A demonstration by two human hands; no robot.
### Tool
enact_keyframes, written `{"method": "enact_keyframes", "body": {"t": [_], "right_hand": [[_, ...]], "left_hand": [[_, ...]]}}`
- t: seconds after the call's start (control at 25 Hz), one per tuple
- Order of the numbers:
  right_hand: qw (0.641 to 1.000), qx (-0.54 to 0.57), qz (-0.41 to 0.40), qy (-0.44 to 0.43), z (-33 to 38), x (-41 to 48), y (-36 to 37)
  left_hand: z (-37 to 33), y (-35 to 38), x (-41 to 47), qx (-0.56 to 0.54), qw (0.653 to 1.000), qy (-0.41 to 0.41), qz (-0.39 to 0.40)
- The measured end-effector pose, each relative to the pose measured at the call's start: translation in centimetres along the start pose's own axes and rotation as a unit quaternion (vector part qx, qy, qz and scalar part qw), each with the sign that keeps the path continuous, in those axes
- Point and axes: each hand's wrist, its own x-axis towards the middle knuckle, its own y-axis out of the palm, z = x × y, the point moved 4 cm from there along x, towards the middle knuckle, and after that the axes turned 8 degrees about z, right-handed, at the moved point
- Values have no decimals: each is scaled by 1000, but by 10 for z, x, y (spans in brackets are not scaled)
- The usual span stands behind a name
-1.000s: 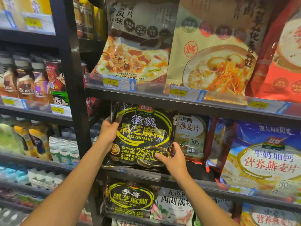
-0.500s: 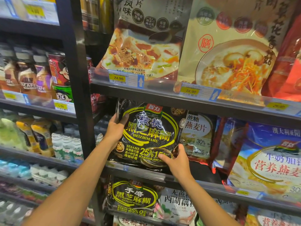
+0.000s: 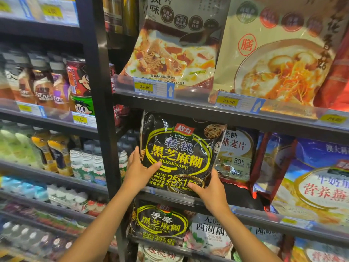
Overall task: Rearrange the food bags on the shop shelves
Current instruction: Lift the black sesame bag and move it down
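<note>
I'm watching both hands working one bag. The left hand [image 3: 138, 171] is pinching the left edge of the black sesame bag [image 3: 181, 154], with the thumb lying across the front. I can't tell how the fingers behind it are sitting. The right hand [image 3: 209, 188] is clamping the bag's lower right corner, thumb on the front and fingers wrapping round the side.

The bag is standing upright between the two hands, label facing out, with its bottom sitting at the lip of the shelf [image 3: 251, 212] just under the right hand.

My read on progress: this bag is looking nearly placed, but neither hand is letting go, so I'm not counting it as done. Just right of the right hand, an oat bag [image 3: 238, 157] is leaning partly behind the black one, and a dark gap is showing below it. Further right, a blue bag [image 3: 317, 182] is sitting tilted. Both are probably needing straightening.

Below the hands, a second black bag [image 3: 160, 224] is facing out fine. Drink bottles [image 3: 85, 163] left of the left hand aren't part of this.
</note>
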Motion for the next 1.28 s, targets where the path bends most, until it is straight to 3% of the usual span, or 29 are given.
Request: {"method": "enact_keyframes", "body": {"t": [0.16,0.4,1.0,1.28], "right_hand": [[1000,-13,2,-3,1,-3,1],[1000,-22,-7,8,5,1,3],[997,-78,9,17,22,4,13],[996,-86,23,16,23,1,11]], "left_hand": [[12,4,-14,84,995,-24,-52],[12,4,-1,61,997,16,-33],[24,3,-4,30,999,-32,-8],[32,4,-6,33,999,-2,-14]]}}
